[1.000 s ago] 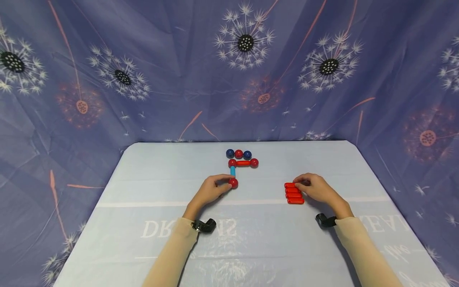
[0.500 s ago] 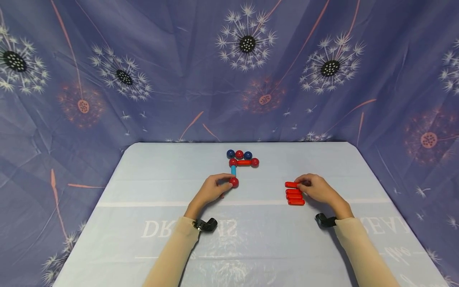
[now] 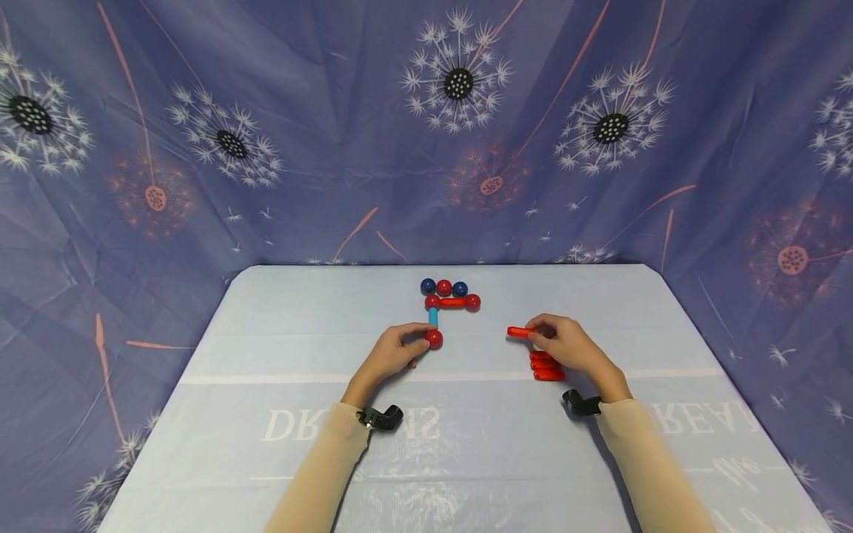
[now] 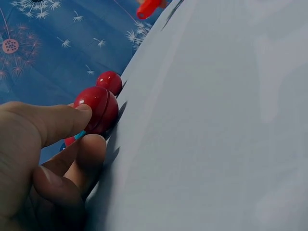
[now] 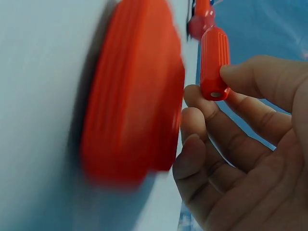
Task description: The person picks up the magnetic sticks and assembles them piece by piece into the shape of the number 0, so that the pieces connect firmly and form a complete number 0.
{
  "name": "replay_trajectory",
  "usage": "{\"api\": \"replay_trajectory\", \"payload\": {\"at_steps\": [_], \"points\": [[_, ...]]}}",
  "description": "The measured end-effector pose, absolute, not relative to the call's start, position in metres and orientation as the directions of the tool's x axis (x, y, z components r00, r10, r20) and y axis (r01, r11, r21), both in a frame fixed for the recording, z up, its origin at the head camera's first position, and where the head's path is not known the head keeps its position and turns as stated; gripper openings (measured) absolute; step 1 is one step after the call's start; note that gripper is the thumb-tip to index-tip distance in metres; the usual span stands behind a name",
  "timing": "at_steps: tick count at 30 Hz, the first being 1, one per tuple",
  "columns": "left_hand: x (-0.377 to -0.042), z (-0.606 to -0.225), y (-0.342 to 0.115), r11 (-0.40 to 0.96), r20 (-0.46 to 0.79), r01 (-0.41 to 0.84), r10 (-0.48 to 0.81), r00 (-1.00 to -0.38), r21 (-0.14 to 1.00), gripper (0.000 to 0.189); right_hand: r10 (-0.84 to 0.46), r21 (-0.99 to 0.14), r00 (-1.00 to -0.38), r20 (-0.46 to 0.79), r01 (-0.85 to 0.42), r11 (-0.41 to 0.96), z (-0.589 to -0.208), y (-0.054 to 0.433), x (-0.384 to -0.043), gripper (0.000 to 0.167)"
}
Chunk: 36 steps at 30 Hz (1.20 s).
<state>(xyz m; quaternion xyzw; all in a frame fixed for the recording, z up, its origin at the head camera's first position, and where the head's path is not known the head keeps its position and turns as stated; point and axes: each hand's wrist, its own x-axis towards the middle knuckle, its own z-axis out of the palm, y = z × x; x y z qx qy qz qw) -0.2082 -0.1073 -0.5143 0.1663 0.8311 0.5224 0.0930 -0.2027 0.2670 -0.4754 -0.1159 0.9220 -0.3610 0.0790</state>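
My left hand (image 3: 393,349) pinches a glossy red ball (image 3: 435,340) between thumb and fingers; the same ball (image 4: 98,110) shows close up in the left wrist view. A light blue rod (image 3: 433,318) runs from it to a second red ball (image 3: 432,302). From there a red rod (image 3: 452,303) reaches a third red ball (image 3: 472,302), making a corner shape. My right hand (image 3: 566,343) holds a ribbed red rod (image 3: 517,332) by one end, thumb against fingers. In the right wrist view that rod (image 5: 214,57) is raised, with a pale metallic spot on its near end.
Several loose red rods (image 3: 549,375) lie stacked side by side below my right hand, partly covered by it. Behind the corner shape, a dark blue ball (image 3: 428,286), a red ball (image 3: 443,287) and another blue ball (image 3: 460,289) form a row. A patterned curtain (image 3: 320,148) borders the white table (image 3: 280,318).
My right hand has lifted the top red rod from the group and carried it left, toward the ball-and-rod shape. The left hand stays on its red ball.
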Motion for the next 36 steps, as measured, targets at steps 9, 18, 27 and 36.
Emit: {"api": "replay_trajectory", "payload": {"at_steps": [9, 18, 27, 36], "points": [[-0.207, -0.515, -0.107, 0.398, 0.017, 0.17, 0.361, -0.932, 0.901, 0.036, -0.325, -0.726, -0.945, -0.027, -0.205, 0.656, -0.474, 0.223, -0.208, 0.016], [-0.208, -0.516, -0.107, 0.404, 0.017, 0.17, 0.354, -0.935, 0.899, 0.035, -0.368, -0.765, -0.93, 0.006, -0.241, 0.597, -0.474, 0.186, -0.212, 0.011], [-0.207, -0.516, -0.107, 0.405, 0.024, 0.174, 0.35, -0.936, 0.897, 0.035, -0.387, -0.789, -0.922, 0.007, -0.242, 0.564, -0.475, 0.178, -0.209, 0.011], [-0.207, -0.515, -0.107, 0.404, 0.026, 0.178, 0.354, -0.935, 0.897, 0.034, -0.376, -0.8, -0.927, -0.01, -0.218, 0.559, -0.477, 0.175, -0.209, 0.012]]}}
